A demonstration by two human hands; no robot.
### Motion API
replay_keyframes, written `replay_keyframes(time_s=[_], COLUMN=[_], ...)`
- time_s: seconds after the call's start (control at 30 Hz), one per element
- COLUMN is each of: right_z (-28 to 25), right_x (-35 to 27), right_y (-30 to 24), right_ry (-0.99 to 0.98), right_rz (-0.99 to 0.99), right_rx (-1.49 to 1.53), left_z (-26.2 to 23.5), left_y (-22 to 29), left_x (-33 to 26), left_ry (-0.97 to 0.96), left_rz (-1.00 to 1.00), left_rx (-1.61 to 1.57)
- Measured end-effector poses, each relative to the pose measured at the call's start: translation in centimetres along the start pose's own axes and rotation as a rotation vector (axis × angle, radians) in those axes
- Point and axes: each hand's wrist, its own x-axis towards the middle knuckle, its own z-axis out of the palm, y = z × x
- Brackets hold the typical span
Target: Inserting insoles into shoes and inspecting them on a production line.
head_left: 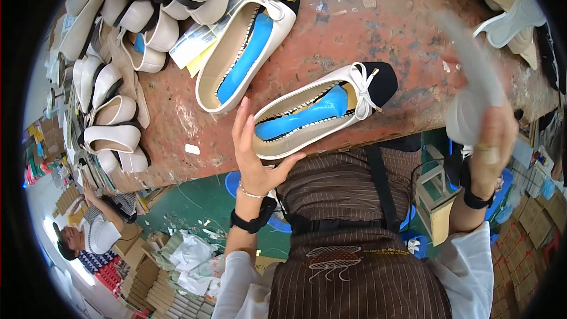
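A brown striped apron [354,248] fills the lower view, nearest the camera. Above it, the left hand [254,153] rises from a white sleeve, wrist bent back, palm open toward a cream shoe [322,112] with a black toe, white bow and blue insole. Fingers are spread, thumb under the shoe's heel end; the shoe lies at the near edge of the reddish tabletop [354,29]. The right hand [493,142] is raised at the right, clenched around a blurred pale sheet [472,71]. A second like shoe [248,41] lies farther back; more cream shoes [118,71] crowd the left.
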Motion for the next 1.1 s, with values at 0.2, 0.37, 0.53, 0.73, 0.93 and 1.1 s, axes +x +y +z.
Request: replay_keyframes(time_s=[0.2,0.37,0.53,0.73,0.93,1.1], right_z=[10.6,14.5,16.4,17.5,18.1,19.0], right_x=[2.1,1.8,1.2,1.0,0.7,0.8], right_y=[-0.5,-0.2,-1.1,-1.2,-1.4,-0.8], right_ry=[-0.247,-0.446,-0.435,-0.472,-0.552,-0.723], right_rz=[-0.585,-0.516,-0.489,-0.457,-0.425,-0.657], right_rx=[-0.139,-0.062,-0.026,-0.079,-0.031,-0.067], left_z=[0.7,1.1,0.9,0.9,1.0,-0.4], left_y=[0.4,-0.2,-0.3,-1.0,-1.4,-1.5], left_x=[-0.4,-1.0,-1.2,-1.5,-1.6,-0.2], left_ry=[0.033,0.052,0.081,0.078,0.086,0.006], left_rz=[-0.080,-0.095,-0.071,-0.044,-0.043,-0.103], left_rx=[-0.047,-0.150,-0.160,-0.155,-0.241,-0.345])
